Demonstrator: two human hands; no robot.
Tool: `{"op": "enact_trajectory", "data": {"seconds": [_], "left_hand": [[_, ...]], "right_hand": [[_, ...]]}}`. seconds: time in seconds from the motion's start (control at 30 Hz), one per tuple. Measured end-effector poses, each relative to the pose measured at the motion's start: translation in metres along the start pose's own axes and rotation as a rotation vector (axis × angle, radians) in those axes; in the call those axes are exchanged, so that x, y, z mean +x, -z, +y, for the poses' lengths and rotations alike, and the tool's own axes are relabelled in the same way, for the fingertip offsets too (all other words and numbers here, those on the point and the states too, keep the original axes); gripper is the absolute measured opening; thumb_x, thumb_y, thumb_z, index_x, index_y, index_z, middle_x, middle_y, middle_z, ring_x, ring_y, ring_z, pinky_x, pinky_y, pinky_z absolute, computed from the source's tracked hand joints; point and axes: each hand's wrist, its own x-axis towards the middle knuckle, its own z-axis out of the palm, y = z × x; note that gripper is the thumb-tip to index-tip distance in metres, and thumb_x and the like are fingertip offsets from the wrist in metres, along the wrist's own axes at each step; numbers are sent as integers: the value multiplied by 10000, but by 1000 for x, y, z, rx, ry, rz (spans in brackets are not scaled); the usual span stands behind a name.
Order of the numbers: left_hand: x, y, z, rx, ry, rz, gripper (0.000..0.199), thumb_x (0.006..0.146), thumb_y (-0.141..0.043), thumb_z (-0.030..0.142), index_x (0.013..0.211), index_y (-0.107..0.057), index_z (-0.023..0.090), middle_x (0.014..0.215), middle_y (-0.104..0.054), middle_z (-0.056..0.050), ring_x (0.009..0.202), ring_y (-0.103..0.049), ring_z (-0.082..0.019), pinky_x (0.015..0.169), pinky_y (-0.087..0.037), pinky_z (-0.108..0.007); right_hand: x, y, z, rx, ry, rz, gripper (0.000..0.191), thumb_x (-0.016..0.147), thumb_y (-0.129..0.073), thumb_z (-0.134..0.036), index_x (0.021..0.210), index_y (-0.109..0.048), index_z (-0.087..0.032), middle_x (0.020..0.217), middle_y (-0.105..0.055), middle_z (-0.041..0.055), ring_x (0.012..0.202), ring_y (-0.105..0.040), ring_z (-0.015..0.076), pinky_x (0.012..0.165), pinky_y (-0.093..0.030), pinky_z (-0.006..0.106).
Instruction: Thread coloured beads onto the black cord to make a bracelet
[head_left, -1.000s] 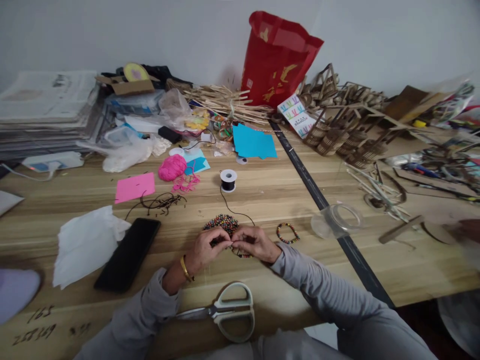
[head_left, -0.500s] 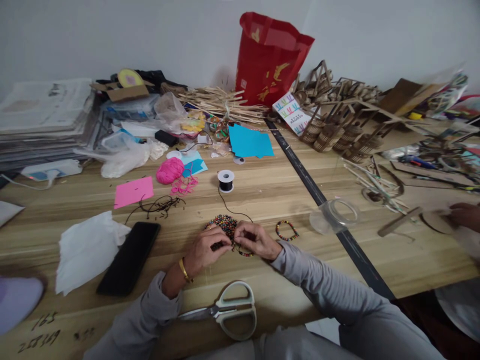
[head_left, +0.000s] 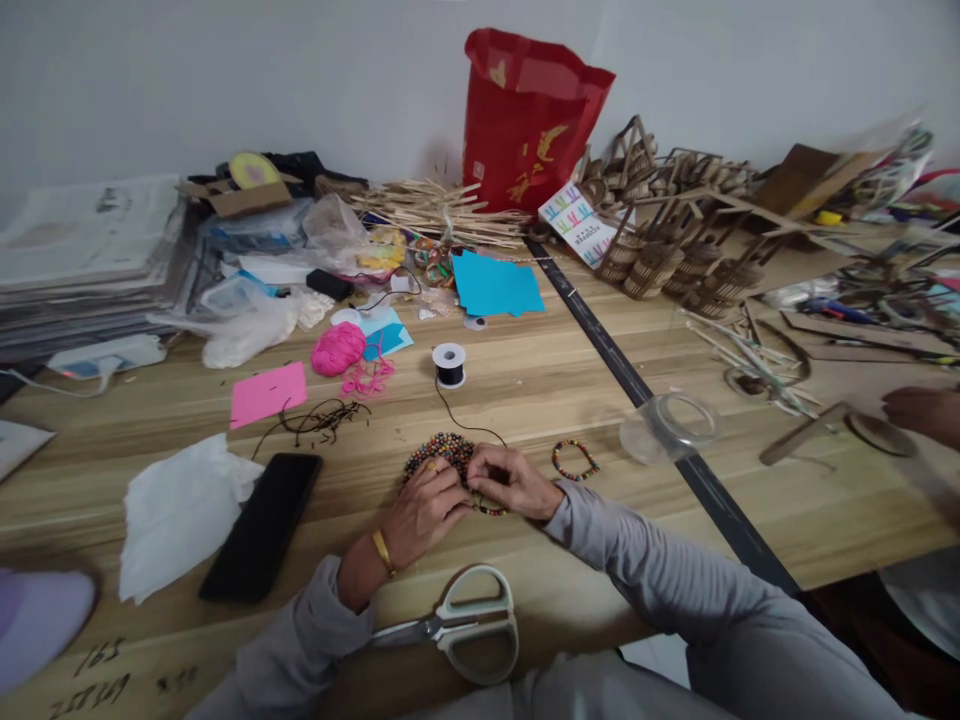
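My left hand lies palm down over the near side of a heap of small multicoloured beads. Its fingers are bent together, and their tips are hidden, so what they hold does not show. Right beside it, my right hand is closed in a pinch on thin black cord, which runs back to a white spool. A short row of strung beads shows just below the right hand. To the right of that hand rests a beaded bracelet.
Scissors with white handles lie near the front edge. A black phone and white tissue are on the left. A clear tape roll sits right of the bracelet. Another person's hand is at far right.
My left hand has turned palm down and its fingers have moved onto the beads; before, thumb and fingers were pinched beside the right hand. The right hand has stayed in place.
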Motion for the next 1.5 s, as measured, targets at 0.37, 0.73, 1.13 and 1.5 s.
{"op": "enact_trajectory", "data": {"seconds": [0.37,0.73,1.13,1.5], "left_hand": [[2,0,9,-2,-9,-7,96,875,-586,208,852,-677,186,820,-617,-46,898,-514,-203,857,-447,-357],[3,-4,7,13,-4,12,116,879,-565,175,826,-669,169,811,-634,-55,881,-516,-211,828,-450,-358],[7,2,-12,-450,215,408,46,780,-656,122,765,-683,156,728,-698,-49,709,-628,-163,722,-497,-308],[5,1,-14,-604,245,374,42,763,-679,121,759,-709,151,715,-690,-55,717,-630,-162,700,-498,-281]], "right_hand": [[0,0,0,36,-2,25,254,900,-556,-369,829,-573,-125,769,-527,25,666,-460,107,606,-378,225],[1,0,0,37,-1,40,225,894,-564,-336,821,-575,-123,767,-521,29,665,-458,109,605,-376,226],[2,-1,-3,40,-44,52,268,868,-587,-383,789,-577,-127,713,-511,15,619,-445,98,574,-374,214],[2,-1,-3,35,-52,55,254,855,-593,-365,773,-576,-125,693,-509,16,595,-441,91,539,-361,206]]}}
